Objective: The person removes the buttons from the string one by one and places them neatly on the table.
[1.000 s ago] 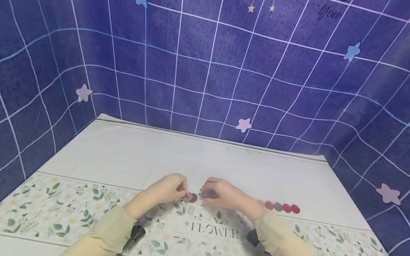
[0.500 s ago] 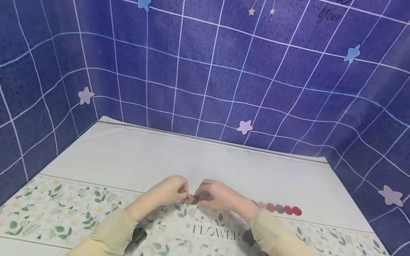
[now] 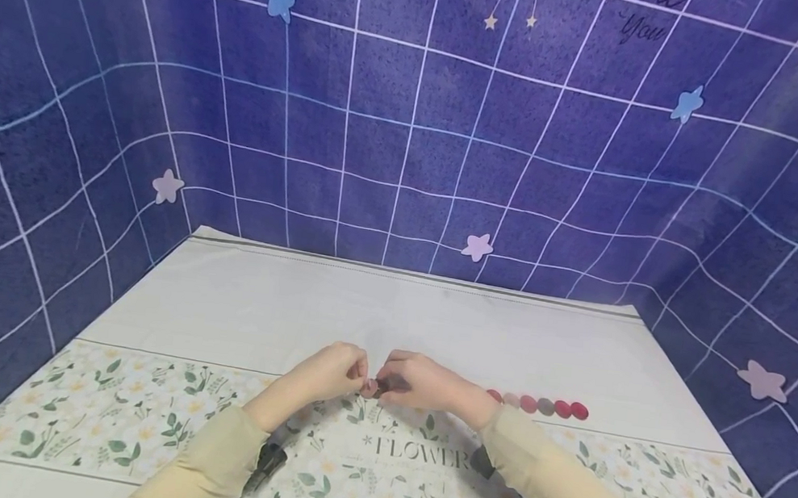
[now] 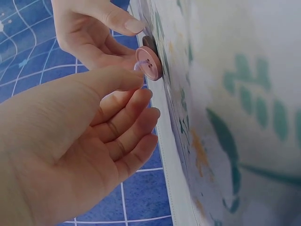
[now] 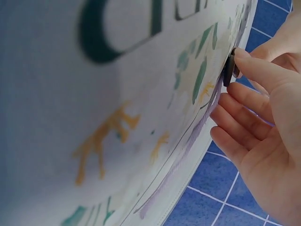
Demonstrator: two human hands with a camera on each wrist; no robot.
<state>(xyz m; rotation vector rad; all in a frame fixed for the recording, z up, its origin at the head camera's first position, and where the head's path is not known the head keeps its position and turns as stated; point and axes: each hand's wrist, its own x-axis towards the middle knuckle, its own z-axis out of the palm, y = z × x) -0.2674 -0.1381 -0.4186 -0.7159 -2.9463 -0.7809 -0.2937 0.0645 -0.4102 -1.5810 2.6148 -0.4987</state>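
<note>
In the left wrist view a pink button (image 4: 149, 63) stands tilted, with a lilac cord (image 4: 139, 64) coming out of one of its holes. My left hand (image 3: 334, 368) pinches that cord between thumb and forefinger, close to the button's face. A dark button (image 5: 229, 70) stands just behind the pink one. Thumb and forefinger of my right hand (image 3: 418, 379) grip the dark button at its edge. More of the lilac cord trails over the cloth in the right wrist view. The two hands face each other, close together.
Right of my right forearm lies a row of several red, pink and dark buttons (image 3: 546, 406). A white tablecloth (image 3: 292, 295) with a flowered band covers the table. Behind it hangs a blue gridded curtain (image 3: 379, 158), which also runs along both sides.
My right hand has moved left, closing up to the dark button and the pink one. My left hand stays nearly in place, pinching throughout. The head view has shifted slightly.
</note>
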